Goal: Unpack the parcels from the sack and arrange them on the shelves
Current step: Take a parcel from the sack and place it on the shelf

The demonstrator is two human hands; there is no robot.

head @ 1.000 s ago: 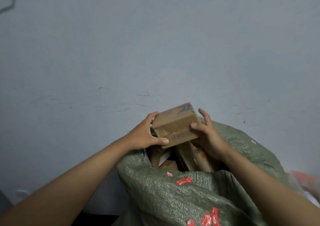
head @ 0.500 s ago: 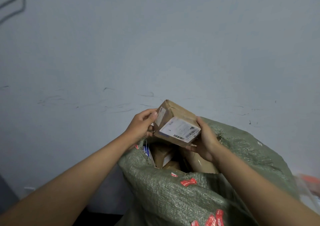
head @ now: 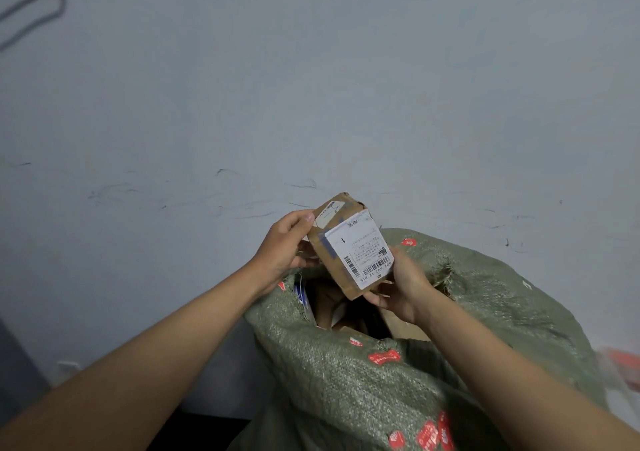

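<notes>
A small brown cardboard parcel (head: 348, 243) with a white barcode label facing me is held above the mouth of a green woven sack (head: 363, 374). My left hand (head: 284, 246) grips its upper left edge, thumb on top. My right hand (head: 401, 284) cups its lower right corner from below. The sack stands open beneath, marked with red stickers, and more brown parcels (head: 346, 312) lie in the dark inside it. No shelves are in view.
A pale blue-grey wall (head: 311, 87) with scuff marks fills the view behind the sack. A blurred orange and white object (head: 623, 364) shows at the right edge. A dark shape (head: 17, 364) sits at the lower left.
The parcel has been turned over between my hands, so its white label now faces me and stands nearly upright. It has also risen slightly above the sack.
</notes>
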